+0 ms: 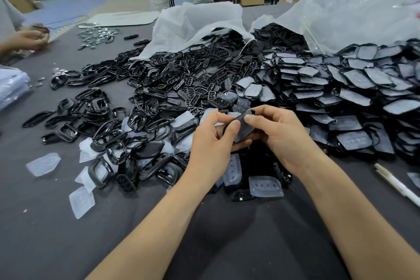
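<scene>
Both grips pinched tight: left hand & right hand hold black key shell.

My bare arms come in from below and converge: left forearm slanting up toward the right, right forearm slanting up toward the left, both wrists fairly straight. The hands meet close together, nearly touching. My left hand shows its back, with the left thumb stretched toward the right hand and pressing its pad on a small dark part, fingers curled beneath it. My right hand is back-up too. The right thumb bears on the same part just beside the left thumb, and its fingers are curled under from the far side.
</scene>
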Demonstrator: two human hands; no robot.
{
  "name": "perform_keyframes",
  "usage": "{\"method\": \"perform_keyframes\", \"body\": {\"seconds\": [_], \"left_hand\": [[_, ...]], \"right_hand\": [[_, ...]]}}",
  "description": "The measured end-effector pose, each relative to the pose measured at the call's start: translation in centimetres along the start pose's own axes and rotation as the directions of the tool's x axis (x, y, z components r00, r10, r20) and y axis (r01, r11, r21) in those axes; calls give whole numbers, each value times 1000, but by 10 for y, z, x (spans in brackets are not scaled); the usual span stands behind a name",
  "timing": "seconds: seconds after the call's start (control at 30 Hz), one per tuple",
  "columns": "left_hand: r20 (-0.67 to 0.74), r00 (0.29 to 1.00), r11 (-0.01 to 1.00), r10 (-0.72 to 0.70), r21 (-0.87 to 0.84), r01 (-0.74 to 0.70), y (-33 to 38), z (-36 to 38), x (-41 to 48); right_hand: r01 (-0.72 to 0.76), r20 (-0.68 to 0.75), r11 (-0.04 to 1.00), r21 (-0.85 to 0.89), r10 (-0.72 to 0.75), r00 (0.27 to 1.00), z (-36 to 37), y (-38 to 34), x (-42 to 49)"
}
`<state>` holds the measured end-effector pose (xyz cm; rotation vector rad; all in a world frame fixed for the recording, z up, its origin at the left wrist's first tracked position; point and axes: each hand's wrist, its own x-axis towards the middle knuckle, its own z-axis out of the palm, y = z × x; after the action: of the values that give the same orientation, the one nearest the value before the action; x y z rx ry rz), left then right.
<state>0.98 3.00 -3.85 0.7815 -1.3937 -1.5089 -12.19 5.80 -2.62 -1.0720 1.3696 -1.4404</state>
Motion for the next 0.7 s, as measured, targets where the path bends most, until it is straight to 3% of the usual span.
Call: {"method": "perform_keyframes", "body": {"seconds": [0.3, 0.7], "left_hand": [[44, 999, 1000, -7, -25, 8, 0, 1, -2], [32, 999, 1000, 13, 24, -14, 7, 7, -6]], "right_hand": [[8, 24, 991, 134, -12, 1000, 3, -4, -3], [0, -103, 984, 178, 18, 994, 6, -3, -1]]}}
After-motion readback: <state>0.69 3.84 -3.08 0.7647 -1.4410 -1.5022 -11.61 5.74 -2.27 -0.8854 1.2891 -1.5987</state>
